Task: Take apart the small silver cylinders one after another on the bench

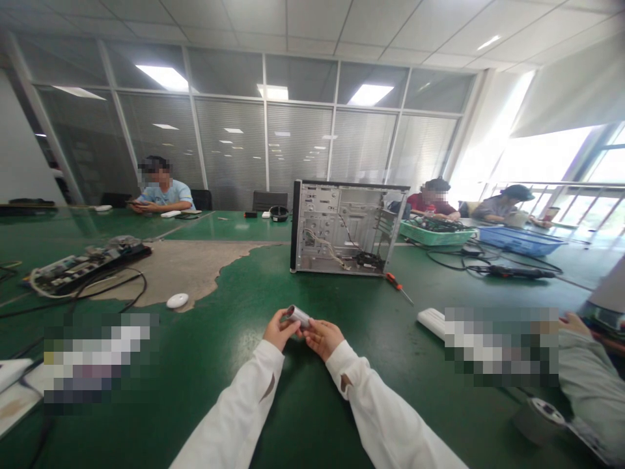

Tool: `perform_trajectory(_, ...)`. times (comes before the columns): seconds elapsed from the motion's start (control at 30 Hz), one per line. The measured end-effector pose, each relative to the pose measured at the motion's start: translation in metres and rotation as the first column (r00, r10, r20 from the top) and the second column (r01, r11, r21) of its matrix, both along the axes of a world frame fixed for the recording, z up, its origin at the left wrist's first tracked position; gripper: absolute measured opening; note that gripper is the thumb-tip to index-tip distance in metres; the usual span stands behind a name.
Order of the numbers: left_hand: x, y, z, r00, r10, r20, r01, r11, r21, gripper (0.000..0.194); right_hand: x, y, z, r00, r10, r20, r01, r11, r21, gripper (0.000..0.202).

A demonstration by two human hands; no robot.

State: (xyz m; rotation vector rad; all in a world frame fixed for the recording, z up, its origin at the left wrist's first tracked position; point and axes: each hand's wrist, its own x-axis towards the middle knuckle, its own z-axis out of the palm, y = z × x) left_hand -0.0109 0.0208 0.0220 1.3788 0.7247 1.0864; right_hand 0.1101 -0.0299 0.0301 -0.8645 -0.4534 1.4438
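Observation:
A small silvery-grey cylinder [299,317] is held in the air over the green table [254,286], between both hands. My left hand [280,331] pinches its left end, where a reddish-brown opening shows. At its right end, the fingers of my right hand [323,335] close round it. Beyond the hands stands an open computer case [342,228], upright, with loose cables inside. An orange-handled screwdriver [394,282] lies by the case's lower right corner.
Left are a power-strip assembly [88,264] with black cables and a white oval object [177,300]. Right are a green basket [437,236], a blue basket [520,241], a black tool [512,271] and a person's grey sleeve [586,378]. Other people sit across the table.

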Motion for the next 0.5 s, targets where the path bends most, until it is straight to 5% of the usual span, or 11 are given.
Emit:
perform_trajectory(0.27, -0.001, -0.001, 0.0, 0.958, 0.196, -0.211, -0.152, 0.967, 0.206, 0.037, 0.004, -0.002, 0.008, 0.983, 0.131, -0.128, -0.154, 0.971, -0.184, 0.019)
perform_trajectory(0.5, -0.001, -0.016, 0.013, 0.852, 0.343, -0.397, -0.099, 0.848, 0.521, 0.032, 0.004, 0.001, 0.001, 0.973, 0.202, -0.115, -0.217, 0.965, -0.144, 0.023)
